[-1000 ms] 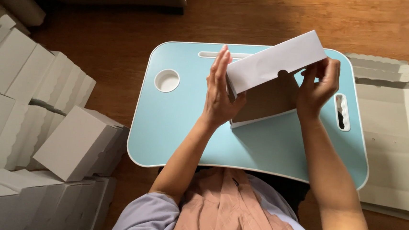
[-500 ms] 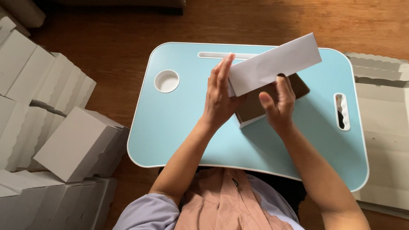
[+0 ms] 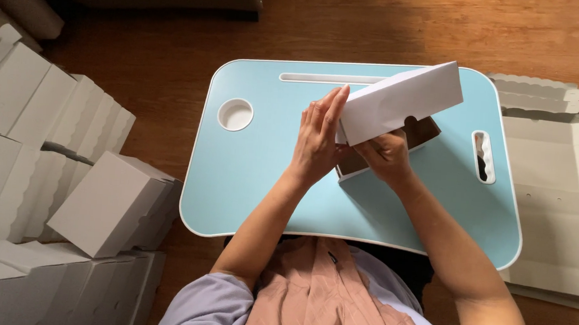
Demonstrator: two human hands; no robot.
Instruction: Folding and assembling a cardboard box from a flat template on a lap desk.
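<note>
Over a pale blue lap tray (image 3: 248, 173) set on a wooden floor (image 3: 175, 46), we hold a partly folded cardboard box (image 3: 391, 119), white on the outside and brown on the inside. Its long white lid panel tilts up toward the far right, with a small notch cut into its near edge, and the open brown interior shows beneath it. Our left hand (image 3: 318, 137) lies flat, fingers straight and together, pressed against the box's left end. Our right hand (image 3: 386, 156) is curled under the lid, gripping the box's near wall; its fingertips are hidden behind the panel. The box's base is mostly covered by both hands. At left, finished white boxes (image 3: 106, 204) are stacked, partly cut off by the frame; at right, flat unfolded sheets (image 3: 559, 195) run past the edge.
</note>
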